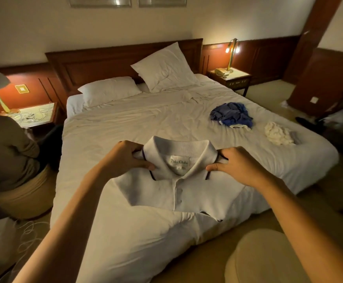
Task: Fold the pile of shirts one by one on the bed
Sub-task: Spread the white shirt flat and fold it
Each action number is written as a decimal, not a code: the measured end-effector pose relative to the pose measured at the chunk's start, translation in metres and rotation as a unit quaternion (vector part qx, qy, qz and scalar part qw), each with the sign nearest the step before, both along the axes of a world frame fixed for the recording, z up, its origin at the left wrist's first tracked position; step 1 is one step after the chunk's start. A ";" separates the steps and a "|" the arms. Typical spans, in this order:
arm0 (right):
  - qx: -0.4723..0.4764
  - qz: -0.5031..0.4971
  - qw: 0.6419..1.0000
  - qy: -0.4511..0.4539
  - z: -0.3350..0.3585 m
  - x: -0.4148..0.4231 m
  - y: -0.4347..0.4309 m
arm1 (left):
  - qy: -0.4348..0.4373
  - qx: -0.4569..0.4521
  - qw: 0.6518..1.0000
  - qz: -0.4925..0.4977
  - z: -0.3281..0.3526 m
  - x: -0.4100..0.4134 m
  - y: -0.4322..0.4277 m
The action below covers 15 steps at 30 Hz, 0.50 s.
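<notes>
Dim, warm light from two bedside lamps (232,52); glare there; edges warped, soft.

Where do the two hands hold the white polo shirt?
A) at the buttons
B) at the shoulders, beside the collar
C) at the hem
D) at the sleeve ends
B: the left hand and the right hand each pinch a shoulder of the shirt.

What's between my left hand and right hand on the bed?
In the head view, the collar and neck label of the white polo shirt lie between the left hand and right hand.
</notes>
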State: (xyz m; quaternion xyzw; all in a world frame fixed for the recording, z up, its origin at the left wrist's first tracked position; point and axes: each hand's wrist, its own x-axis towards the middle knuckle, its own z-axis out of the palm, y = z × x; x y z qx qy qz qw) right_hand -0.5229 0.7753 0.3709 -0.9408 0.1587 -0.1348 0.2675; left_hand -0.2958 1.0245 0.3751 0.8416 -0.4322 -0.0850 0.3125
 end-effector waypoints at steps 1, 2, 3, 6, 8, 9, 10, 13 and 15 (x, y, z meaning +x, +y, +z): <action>0.001 -0.006 1.000 0.002 -0.001 -0.015 0.002 | -0.002 0.004 1.000 -0.011 -0.001 -0.009 -0.002; 0.005 -0.013 1.000 0.002 -0.002 -0.030 0.005 | 0.001 0.006 1.000 -0.021 -0.003 -0.018 -0.004; 0.009 -0.023 1.000 0.004 -0.004 -0.046 0.007 | 0.003 0.008 0.999 -0.032 -0.004 -0.029 -0.007; 0.012 -0.065 0.998 0.004 -0.013 -0.101 0.013 | 0.019 0.006 0.997 -0.072 -0.011 -0.069 -0.020; 0.017 -0.100 0.995 0.011 -0.020 -0.142 0.018 | 0.036 0.004 0.995 -0.098 -0.017 -0.100 -0.029; 0.018 -0.116 0.993 0.012 -0.024 -0.164 0.021 | 0.043 0.004 0.992 -0.115 -0.020 -0.116 -0.034; 0.022 -0.132 0.991 0.011 -0.028 -0.187 0.026 | 0.050 0.007 0.990 -0.135 -0.023 -0.132 -0.039; 0.043 -0.184 0.982 0.016 -0.037 -0.254 0.040 | 0.055 0.017 0.981 -0.185 -0.032 -0.182 -0.057; 0.054 -0.220 0.974 0.027 -0.041 -0.292 0.051 | 0.057 0.024 0.977 -0.204 -0.038 -0.214 -0.067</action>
